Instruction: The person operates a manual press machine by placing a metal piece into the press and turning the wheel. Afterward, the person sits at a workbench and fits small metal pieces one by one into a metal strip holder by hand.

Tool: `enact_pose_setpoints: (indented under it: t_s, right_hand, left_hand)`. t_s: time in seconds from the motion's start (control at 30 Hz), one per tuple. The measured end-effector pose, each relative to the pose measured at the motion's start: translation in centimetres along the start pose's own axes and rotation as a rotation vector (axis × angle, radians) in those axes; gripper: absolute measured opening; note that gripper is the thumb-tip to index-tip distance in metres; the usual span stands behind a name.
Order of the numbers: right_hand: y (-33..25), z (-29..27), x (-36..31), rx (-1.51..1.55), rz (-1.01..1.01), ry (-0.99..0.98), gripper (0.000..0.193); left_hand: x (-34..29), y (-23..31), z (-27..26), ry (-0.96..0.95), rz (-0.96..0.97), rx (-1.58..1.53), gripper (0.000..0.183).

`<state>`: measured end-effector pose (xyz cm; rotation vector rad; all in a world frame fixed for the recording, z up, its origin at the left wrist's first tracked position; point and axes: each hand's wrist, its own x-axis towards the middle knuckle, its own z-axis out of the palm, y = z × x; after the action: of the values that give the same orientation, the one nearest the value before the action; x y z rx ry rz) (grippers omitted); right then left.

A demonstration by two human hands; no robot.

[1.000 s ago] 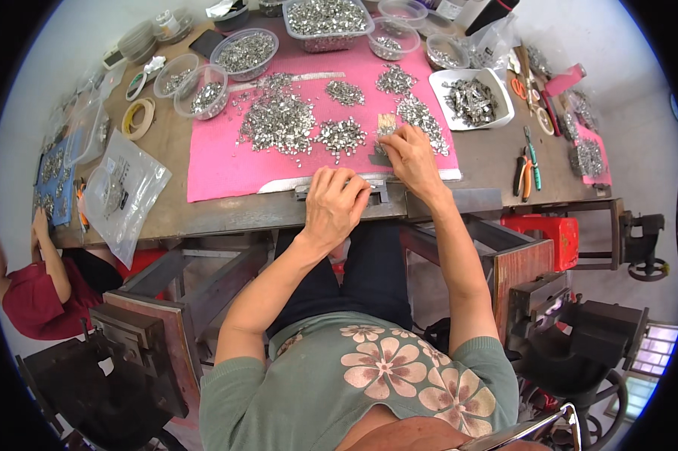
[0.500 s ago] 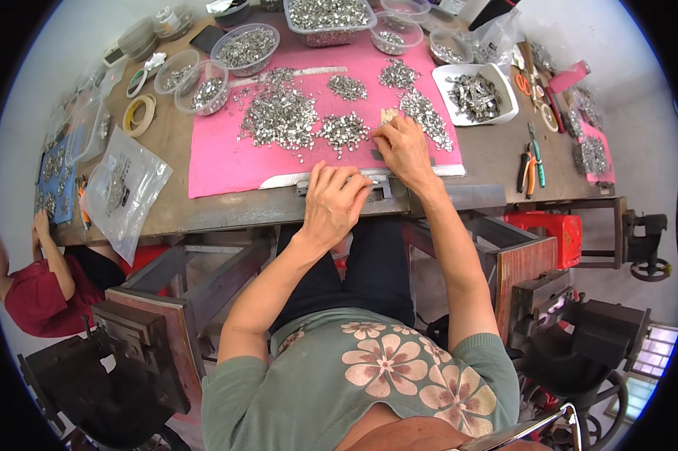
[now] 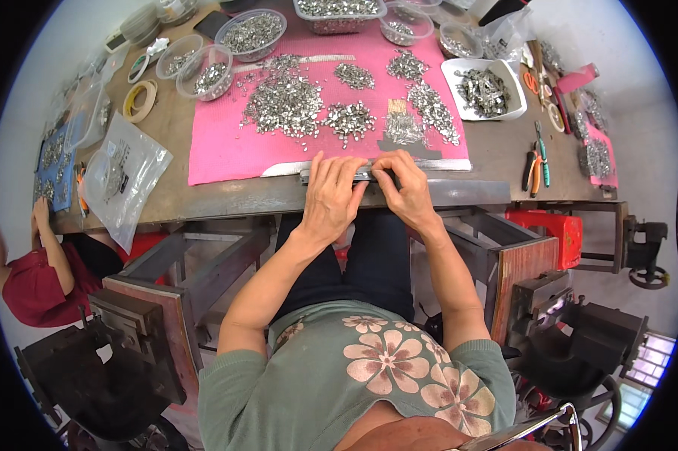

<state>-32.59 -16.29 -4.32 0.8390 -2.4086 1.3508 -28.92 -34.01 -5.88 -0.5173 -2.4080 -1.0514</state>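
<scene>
Both of my hands meet at the bench's front edge, over a small dark metal jig. My left hand is closed, its fingers bent over the jig and its thumb beside them. Close by on its right, my right hand pinches at the jig's right end; whatever tiny part lies between those fingertips is hidden. Just beyond it, thin silvery pins lie on the pink mat. Past my left hand are a small heap of metal pieces and a larger heap.
Tubs of metal parts line the back, and a white tray stands at right. Pliers lie beyond it. At left are a plastic bag and tape rolls. A co-worker in a red shirt sits far left.
My right hand has come back from the pins toward me and now meets my left hand at the jig. The pins it covered now show. The view has shifted slightly.
</scene>
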Motion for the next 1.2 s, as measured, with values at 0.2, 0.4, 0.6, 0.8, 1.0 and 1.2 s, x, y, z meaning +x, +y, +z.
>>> enact_pose_setpoints:
  t_s: [0.2,0.4,0.6,0.8,1.0,1.2]
  right_hand:
    - [0.0,-0.1,0.2,-0.075,-0.076,-0.033,0.013]
    - [-0.7,-0.5,0.8,-0.26,-0.155,-0.094,0.016]
    - [-0.9,-0.8,1.0,-0.38,-0.281,-0.091,0.019]
    - [-0.2,-1.5,0.7,-0.189,-0.158,-0.089,0.018]
    - [0.3,-0.6,0.1,-0.266,-0.215,-0.054,0.018]
    - [0.0,-0.6,0.0,-0.292,-0.264,-0.038,0.019]
  left_hand:
    - [-0.3,-0.1,0.1,0.013,-0.014,0.037,0.045]
    - [-0.4,-0.1,0.2,0.011,-0.014,0.034,0.044]
    - [-0.4,-0.2,0.3,0.018,-0.018,0.026,0.045]
    - [-0.5,-0.3,0.3,0.02,-0.013,0.03,0.044]
    - [-0.6,-0.3,0.2,0.017,-0.007,0.027,0.045]
    - [-0.6,-0.3,0.4,0.022,0.0,0.029,0.044]
